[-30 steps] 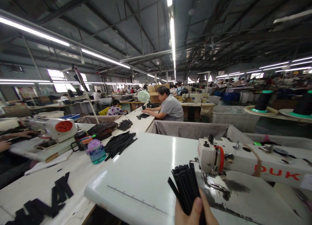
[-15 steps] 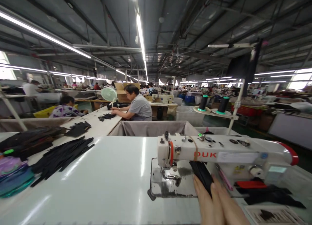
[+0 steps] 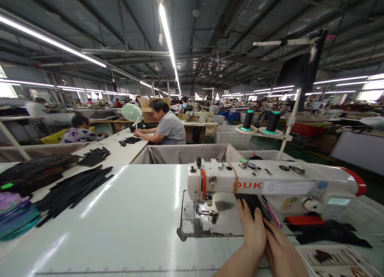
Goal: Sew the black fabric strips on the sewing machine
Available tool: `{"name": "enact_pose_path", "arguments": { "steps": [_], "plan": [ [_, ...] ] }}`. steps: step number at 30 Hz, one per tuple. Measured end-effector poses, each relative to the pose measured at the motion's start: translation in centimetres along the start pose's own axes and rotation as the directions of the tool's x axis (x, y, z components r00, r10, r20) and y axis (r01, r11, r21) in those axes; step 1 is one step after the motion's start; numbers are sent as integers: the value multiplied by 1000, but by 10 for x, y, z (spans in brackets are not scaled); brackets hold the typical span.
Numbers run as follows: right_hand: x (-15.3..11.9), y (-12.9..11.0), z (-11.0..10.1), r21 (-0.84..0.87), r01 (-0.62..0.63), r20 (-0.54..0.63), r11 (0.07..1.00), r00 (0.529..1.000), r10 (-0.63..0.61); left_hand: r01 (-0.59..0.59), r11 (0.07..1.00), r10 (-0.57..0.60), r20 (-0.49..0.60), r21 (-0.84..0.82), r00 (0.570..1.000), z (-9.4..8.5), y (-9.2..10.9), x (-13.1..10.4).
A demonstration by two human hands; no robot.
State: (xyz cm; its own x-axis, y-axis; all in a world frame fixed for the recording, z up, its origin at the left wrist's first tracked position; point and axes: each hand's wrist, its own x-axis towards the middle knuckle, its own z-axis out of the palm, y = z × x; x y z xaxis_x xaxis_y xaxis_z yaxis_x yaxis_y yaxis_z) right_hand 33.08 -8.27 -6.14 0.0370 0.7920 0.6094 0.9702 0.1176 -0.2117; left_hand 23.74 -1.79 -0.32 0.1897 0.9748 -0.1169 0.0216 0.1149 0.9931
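Note:
A black fabric piece [image 3: 251, 201] lies under the arm of the white sewing machine [image 3: 288, 185], to the right of the needle and presser foot [image 3: 207, 212]. My left hand [image 3: 252, 227] is on this piece, its fingers along the left edge and its thumb over the top, holding it. Close against it, my right hand [image 3: 280, 247] grips the near right side of the same piece, partly hidden behind my left hand. A pink pen-like tool [image 3: 272, 213] rests just beyond my right fingers.
Black fabric strips [image 3: 78, 189] are heaped on the table's left, near a purple and teal bottle [image 3: 18, 213]. Right of my hands lie more black pieces [image 3: 333, 231] and a tool tray [image 3: 333, 261]. Thread cones [image 3: 247, 121] stand behind the machine. A co-worker [image 3: 169, 125] sits ahead.
My left hand has moved forward along the black piece, its fingers now over it and under the machine arm. The piece lies lower and flatter. The view has shifted slightly.

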Motion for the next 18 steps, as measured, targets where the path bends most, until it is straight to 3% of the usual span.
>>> {"name": "enact_pose_path", "arguments": {
  "steps": [6,13,15,18],
  "plan": [
    [15,-14,-25,-235,207,-81,950,969,-232,-47,980,46,7,191,999,-30,6,-13],
    [26,-30,-57,-260,223,-254,940,923,-289,-96,967,97,10,236,995,-50,10,-21],
    [24,-33,-65,-217,181,-330,959,911,-247,-124,968,124,16,216,992,-53,5,-26],
    [7,-45,-69,14,16,-442,1000,897,-8,-219,970,219,16,106,976,-59,-4,-38]
  ]
}}
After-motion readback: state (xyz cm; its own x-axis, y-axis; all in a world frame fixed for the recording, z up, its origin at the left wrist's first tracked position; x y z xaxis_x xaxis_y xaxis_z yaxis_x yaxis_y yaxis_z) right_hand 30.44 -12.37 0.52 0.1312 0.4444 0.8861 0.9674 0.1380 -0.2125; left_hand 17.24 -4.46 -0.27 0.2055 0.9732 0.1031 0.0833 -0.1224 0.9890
